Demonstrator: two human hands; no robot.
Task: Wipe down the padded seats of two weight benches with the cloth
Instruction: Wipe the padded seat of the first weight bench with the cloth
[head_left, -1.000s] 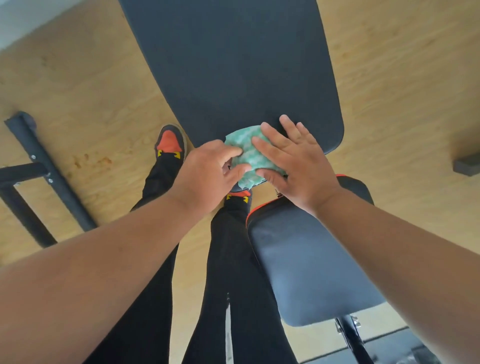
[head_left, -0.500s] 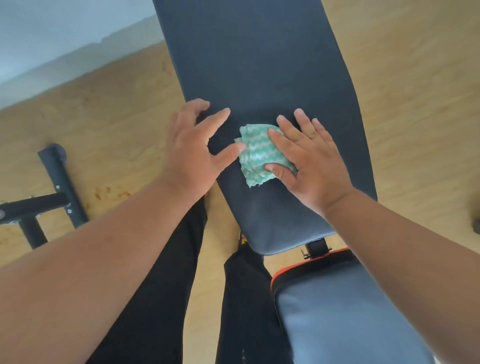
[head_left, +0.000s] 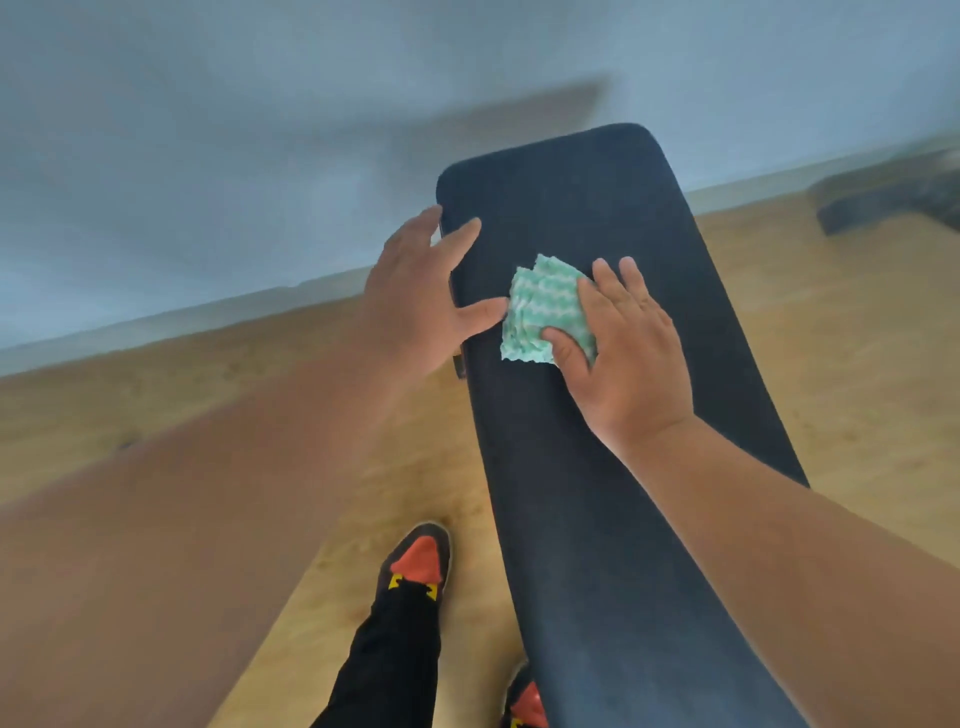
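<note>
A long dark padded bench pad runs from the bottom of the view up to its rounded far end near the wall. A folded green-and-white patterned cloth lies on the pad's upper part. My right hand presses flat on the cloth's right side, thumb on its lower edge. My left hand rests with spread fingers on the pad's left edge, thumb tip almost touching the cloth.
My legs in black trousers and my orange-and-black shoes stand on the wooden floor left of the bench. A grey wall lies beyond. A dark blurred object sits on the floor at far right.
Both hands and the cloth have slid along the pad from its near end toward the far end. The lower seat pad has dropped out of view.
</note>
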